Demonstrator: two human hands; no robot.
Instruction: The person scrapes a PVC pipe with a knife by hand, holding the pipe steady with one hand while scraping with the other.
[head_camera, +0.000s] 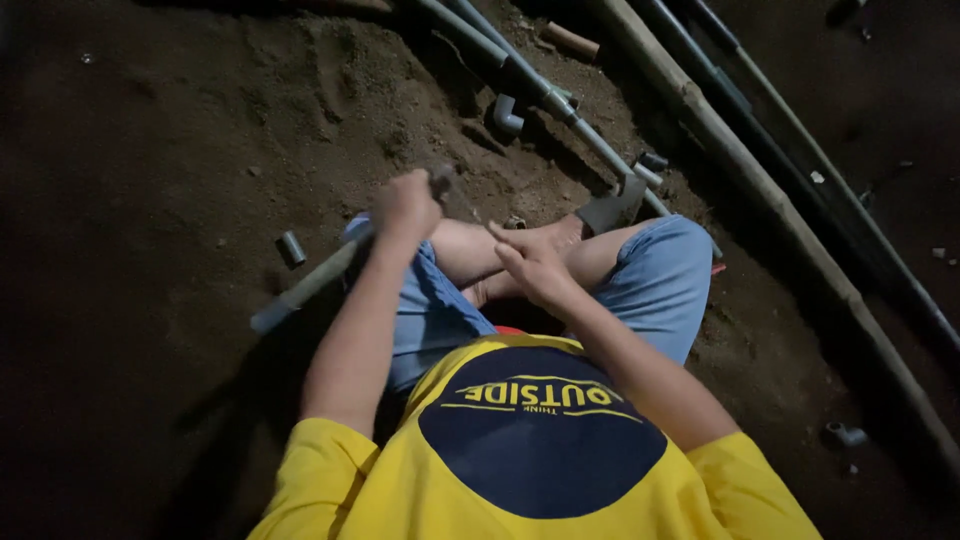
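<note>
Grey pipe (310, 282) | left hand (408, 205) clamped round it | right hand (530, 265) loosely curled, empty, by knee | dirt floor (150, 150).

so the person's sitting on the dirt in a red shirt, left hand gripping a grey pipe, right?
Not quite: the shirt is yellow with a dark blue circle, not red. The rest holds in the head view: the person sits on the dirt and the left hand grips a grey pipe.
</note>
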